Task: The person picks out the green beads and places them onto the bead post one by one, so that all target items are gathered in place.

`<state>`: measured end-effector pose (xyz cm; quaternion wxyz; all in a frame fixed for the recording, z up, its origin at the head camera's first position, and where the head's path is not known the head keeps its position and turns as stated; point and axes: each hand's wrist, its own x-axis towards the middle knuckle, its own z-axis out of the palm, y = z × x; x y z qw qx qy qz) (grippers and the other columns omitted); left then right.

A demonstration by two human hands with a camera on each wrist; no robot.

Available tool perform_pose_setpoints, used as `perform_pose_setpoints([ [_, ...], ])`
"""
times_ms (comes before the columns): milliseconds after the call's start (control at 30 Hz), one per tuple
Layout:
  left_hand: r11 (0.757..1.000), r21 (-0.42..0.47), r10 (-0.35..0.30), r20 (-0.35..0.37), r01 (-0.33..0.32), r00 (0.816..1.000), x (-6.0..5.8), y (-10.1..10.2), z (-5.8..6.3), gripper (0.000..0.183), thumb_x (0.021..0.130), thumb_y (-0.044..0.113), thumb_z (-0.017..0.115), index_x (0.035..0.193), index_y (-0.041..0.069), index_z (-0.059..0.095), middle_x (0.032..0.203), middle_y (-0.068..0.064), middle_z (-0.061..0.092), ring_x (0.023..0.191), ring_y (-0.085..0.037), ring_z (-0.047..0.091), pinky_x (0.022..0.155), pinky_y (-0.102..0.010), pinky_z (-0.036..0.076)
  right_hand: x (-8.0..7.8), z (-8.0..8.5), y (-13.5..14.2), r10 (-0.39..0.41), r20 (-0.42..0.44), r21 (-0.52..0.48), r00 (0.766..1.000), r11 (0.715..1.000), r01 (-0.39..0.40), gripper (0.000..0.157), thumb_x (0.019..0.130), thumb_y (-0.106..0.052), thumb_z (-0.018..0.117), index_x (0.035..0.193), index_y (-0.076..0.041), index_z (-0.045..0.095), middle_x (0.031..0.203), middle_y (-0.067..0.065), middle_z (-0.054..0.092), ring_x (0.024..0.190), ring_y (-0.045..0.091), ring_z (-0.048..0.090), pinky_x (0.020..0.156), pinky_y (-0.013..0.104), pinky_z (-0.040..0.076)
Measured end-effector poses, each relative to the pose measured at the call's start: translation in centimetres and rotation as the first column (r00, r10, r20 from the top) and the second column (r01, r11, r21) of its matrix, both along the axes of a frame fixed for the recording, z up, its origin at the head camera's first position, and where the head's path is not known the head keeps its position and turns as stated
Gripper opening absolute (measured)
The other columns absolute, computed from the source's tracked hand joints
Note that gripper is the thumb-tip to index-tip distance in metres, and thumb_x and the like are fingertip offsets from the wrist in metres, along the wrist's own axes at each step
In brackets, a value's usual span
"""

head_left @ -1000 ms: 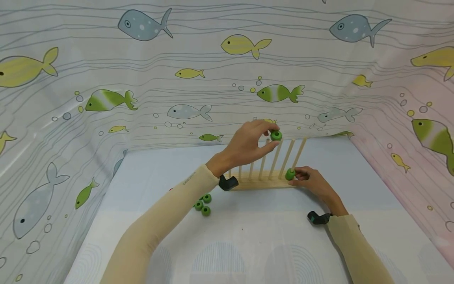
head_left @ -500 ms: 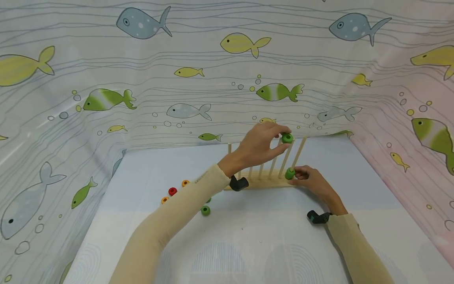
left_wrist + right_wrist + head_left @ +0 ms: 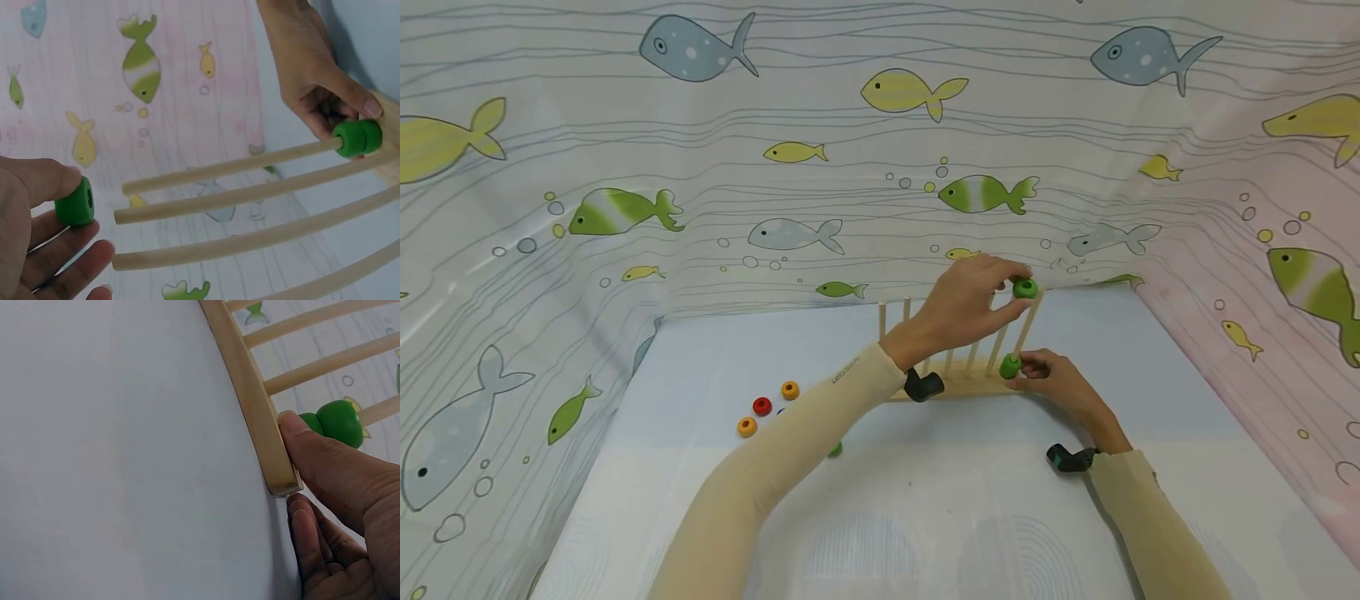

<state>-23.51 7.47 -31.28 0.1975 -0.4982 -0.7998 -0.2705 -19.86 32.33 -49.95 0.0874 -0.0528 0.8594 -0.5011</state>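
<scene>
My left hand [image 3: 966, 307] pinches a green wooden bead [image 3: 1025, 288] between thumb and fingers, up by the tip of the rightmost peg [image 3: 1028, 325]. In the left wrist view the bead's hole faces the peg ends, with a gap between them. Two green beads [image 3: 357, 137] sit stacked at the foot of that peg. The wooden peg rack [image 3: 973, 387] stands on the table, partly hidden behind my left hand and wrist. My right hand [image 3: 1060, 382] grips the right end of its base, thumb on top beside the stacked beads, as the right wrist view shows.
Left of the rack lie orange beads [image 3: 790, 390] and a red bead [image 3: 762, 406]. A green bead [image 3: 836, 450] and a sliver of blue show past my left sleeve [image 3: 790, 450], which covers part of that area. A fish-print sheet [image 3: 880, 183] rises behind the table.
My left hand has moved right with the green bead, passing over the pegs to the rightmost one. Orange and red beads have come into sight behind the sleeve. My right hand has stayed put.
</scene>
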Motion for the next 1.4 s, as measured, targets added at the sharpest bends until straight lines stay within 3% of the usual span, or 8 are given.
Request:
perform_pose_setpoints([
  [200,0.996,-0.075,0.051,0.065,-0.046,0.997,0.0,0.9,0.2,0.036,0.1,0.032,0.069,0.131,0.011,0.067,0.122,0.003,0.071,0.107,-0.01,0.062,0.093,-0.019,0.043,0.1,0.2,0.1,0.003,0.001,-0.01,1.0,1.0,-0.003,0.067,0.091,-0.032,0.081,0.143,0.0,0.056,0.13,0.017,0.057,0.112,0.029,0.056,0.09,0.032,0.051],
  [367,0.988,-0.137,0.076,0.046,-0.069,0.996,0.0,1.7,0.2,0.038,0.102,0.035,0.066,0.133,0.012,0.067,0.124,0.003,0.071,0.112,-0.012,0.061,0.096,-0.023,0.044,0.1,0.2,0.0,0.005,0.004,-0.01,1.0,1.0,-0.005,0.065,0.092,-0.03,0.081,0.143,0.001,0.055,0.131,0.018,0.057,0.113,0.029,0.056,0.091,0.031,0.05],
  [533,0.987,-0.138,0.081,0.016,-0.078,0.997,-0.3,2.4,0.1,0.039,0.102,0.035,0.066,0.134,0.013,0.067,0.125,0.004,0.071,0.109,-0.013,0.061,0.091,-0.025,0.046,0.5,1.1,-0.4,0.008,0.009,-0.023,1.0,1.0,-0.007,0.06,0.093,-0.022,0.079,0.143,0.003,0.055,0.13,0.019,0.056,0.114,0.031,0.056,0.089,0.027,0.05],
  [733,0.99,-0.122,0.076,0.036,-0.071,0.996,-0.7,2.8,0.0,0.039,0.101,0.034,0.068,0.134,0.013,0.068,0.124,0.003,0.072,0.108,-0.013,0.061,0.089,-0.023,0.046,1.1,2.9,-1.2,0.009,0.014,-0.022,1.0,1.0,-0.008,0.057,0.093,-0.014,0.079,0.14,0.007,0.055,0.128,0.021,0.058,0.113,0.035,0.058,0.089,0.029,0.051],
  [1033,0.982,-0.163,0.099,0.034,-0.092,0.995,-0.8,3.1,0.2,0.04,0.101,0.034,0.069,0.135,0.014,0.067,0.127,0.002,0.071,0.11,-0.015,0.062,0.09,-0.024,0.048,0.1,0.1,-0.2,-0.015,0.005,-0.013,1.0,1.0,0.015,0.065,0.09,-0.03,0.083,0.143,-0.001,0.057,0.129,0.015,0.058,0.113,0.029,0.057,0.092,0.033,0.05],
  [1133,0.975,-0.196,0.115,0.026,-0.108,0.993,-0.7,3.2,0.2,0.04,0.101,0.035,0.068,0.136,0.015,0.068,0.129,0.001,0.07,0.11,-0.016,0.061,0.09,-0.024,0.048,0.1,0.2,-0.3,-0.012,0.01,-0.024,1.0,1.0,0.012,0.065,0.091,-0.028,0.082,0.143,0.0,0.056,0.13,0.017,0.058,0.113,0.031,0.057,0.094,0.038,0.049],
  [1200,0.968,-0.221,0.127,0.027,-0.118,0.992,-0.7,3.2,0.3,0.04,0.102,0.036,0.067,0.137,0.016,0.067,0.132,0.001,0.069,0.113,-0.016,0.061,0.091,-0.025,0.049,0.5,1.2,-0.6,0.0,0.015,-0.019,1.0,1.0,0.0,0.062,0.092,-0.024,0.081,0.143,0.003,0.055,0.13,0.019,0.057,0.114,0.033,0.056,0.095,0.041,0.049],
  [1400,0.963,-0.243,0.13,0.037,-0.118,0.991,-0.8,3.3,0.4,0.043,0.103,0.036,0.065,0.14,0.016,0.065,0.136,0.001,0.066,0.115,-0.017,0.06,0.092,-0.025,0.048,0.5,1.0,-0.5,-0.009,0.012,-0.008,1.0,1.0,0.01,0.062,0.091,-0.028,0.082,0.141,0.001,0.057,0.13,0.018,0.057,0.114,0.031,0.056,0.097,0.043,0.048],
])
